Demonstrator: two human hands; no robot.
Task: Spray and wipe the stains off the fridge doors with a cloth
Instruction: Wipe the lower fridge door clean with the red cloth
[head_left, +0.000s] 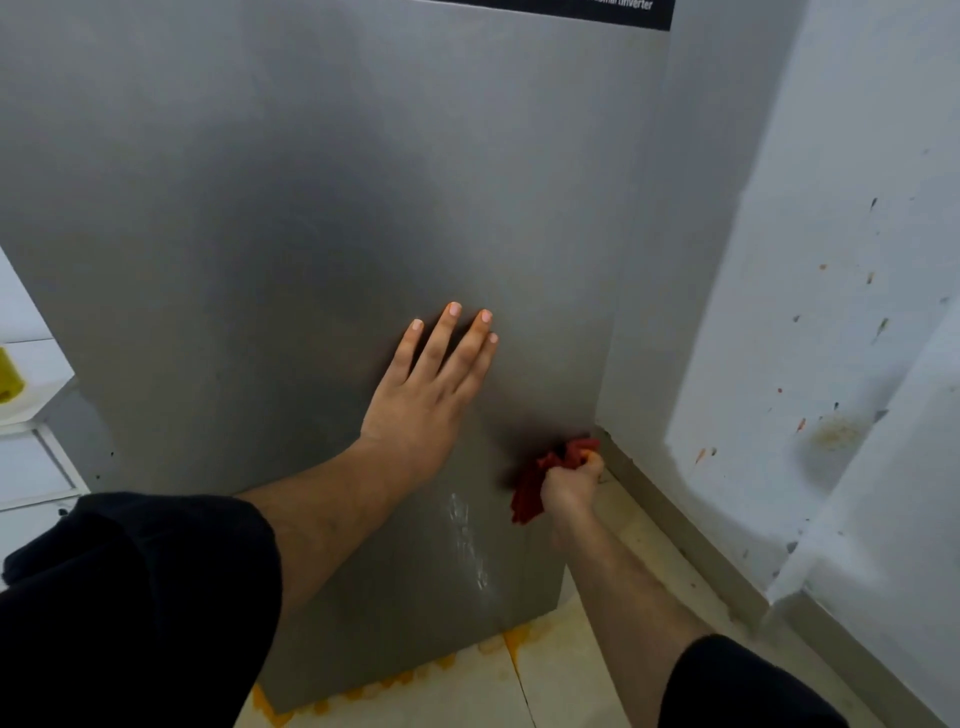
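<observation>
Risks first: the whitish wet-looking streak (467, 540) low on the matte grey metal fridge door (260, 234) sits between my two arms, apart from the crumpled red cloth (527, 499). If I only work the edge, that patch likely dries into a mark. The cloth is bunched small, so little of it meets the door, and a pass could smear rather than lift. It is right at the door's lower right edge by the corner, where the beige skirting board (675, 525) starts, so my knuckles could scrape the wall side. My weight leans through the left hand (421, 395); on a damp door that palm may slip, or leave fresh prints. The orange stains (363, 693) on the pale tiled floor (571, 675) along the fridge base could dirty the cloth if it dips that low. The white wall (831, 208) on the right is speckled with splatters (836, 434), not part of this job. As for the left fingers (441, 338), they are straight and slightly fanned, flat on the door and holding nothing. On the right hand (569, 486) the fingers (592, 460) are curled tight round the red cloth, pressing it on the door edge. No spray bottle in view.
</observation>
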